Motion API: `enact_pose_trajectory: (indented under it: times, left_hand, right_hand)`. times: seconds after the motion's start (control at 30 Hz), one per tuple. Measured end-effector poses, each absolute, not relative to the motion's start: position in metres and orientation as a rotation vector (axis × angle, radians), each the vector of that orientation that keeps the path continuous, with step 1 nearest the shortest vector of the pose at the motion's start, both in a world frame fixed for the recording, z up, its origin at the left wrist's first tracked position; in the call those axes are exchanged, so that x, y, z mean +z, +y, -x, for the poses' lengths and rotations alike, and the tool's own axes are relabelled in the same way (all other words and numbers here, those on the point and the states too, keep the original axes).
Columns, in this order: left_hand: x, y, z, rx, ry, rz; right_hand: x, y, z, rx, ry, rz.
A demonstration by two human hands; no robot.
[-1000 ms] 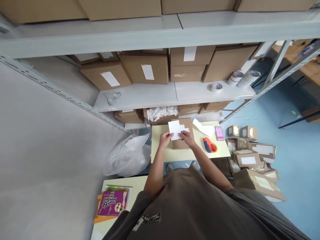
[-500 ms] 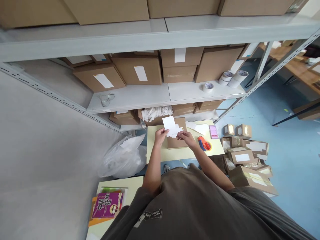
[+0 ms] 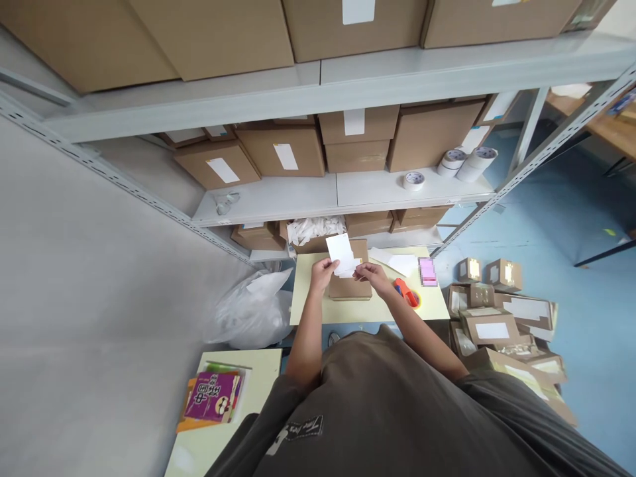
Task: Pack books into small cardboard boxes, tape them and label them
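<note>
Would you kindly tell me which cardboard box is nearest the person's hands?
The brown box on the cream table, beneath the held papers; it alone lies there, unlike the shelved boxes and the floor pile.

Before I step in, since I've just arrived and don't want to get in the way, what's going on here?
A person stands at a small table, pinching white papers in the left hand. The right hand has its fingertips at the papers' edge; whether they grip is unclear. Below lies a cardboard box, with a red tape dispenser to its right. Shelves holding more boxes stand in front.
</note>
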State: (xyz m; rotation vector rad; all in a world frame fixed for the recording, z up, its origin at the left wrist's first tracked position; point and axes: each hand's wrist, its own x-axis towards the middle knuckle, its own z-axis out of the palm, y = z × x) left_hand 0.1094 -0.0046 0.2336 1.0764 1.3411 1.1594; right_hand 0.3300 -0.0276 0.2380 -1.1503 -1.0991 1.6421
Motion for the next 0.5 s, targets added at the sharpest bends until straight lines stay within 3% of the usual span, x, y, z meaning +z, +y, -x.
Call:
enact_pose_trajectory:
  times: [0.5]
  left_hand:
    - [0.240, -0.009, -0.140, 1.207, 1.354, -1.055]
  right_hand:
    - [0.244, -0.017, -0.360, 1.661, -1.237, 1.027]
